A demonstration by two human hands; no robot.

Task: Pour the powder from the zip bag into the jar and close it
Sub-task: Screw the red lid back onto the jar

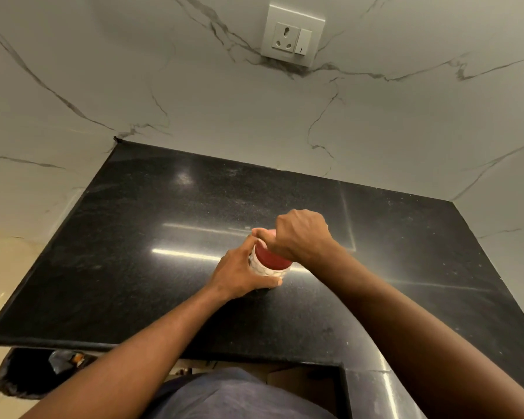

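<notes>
**While the left hand (239, 273) steadies the jar (268, 272), the right hand (303, 234) clasps its red lid (273, 259)**

Where the floor shows past the table's (133, 237) near left corner, a dark bag (22, 376) lies slumped, with something crumpled and shiny at its mouth. The table itself is polished black stone, streaked with long reflections of light, and it meets a white marble wall (103, 86) with grey veins on its left and far sides.

Right of the table's middle stands the jar, upright on the stone, with a pale, bumpy-patterned body. The left hand comes in from the near left and wraps that body. Its thumb lies along the near side low down, and its fingers curl round the left side, one fingertip reaching up to the lid's rim. The red lid sits on top of the jar; whether it is fully tightened cannot be told.

The right hand comes in from the near right and covers the far half of the lid, knuckles up and fingers bent down round its edge in a firm grip. Both forearms are bare.

On the far wall, above and slightly right of the jar, is a white plate with a socket (283, 36) and a switch (303, 41). At the near edge, between the arms, a blue-grey shirt (233, 394) shows.
</notes>
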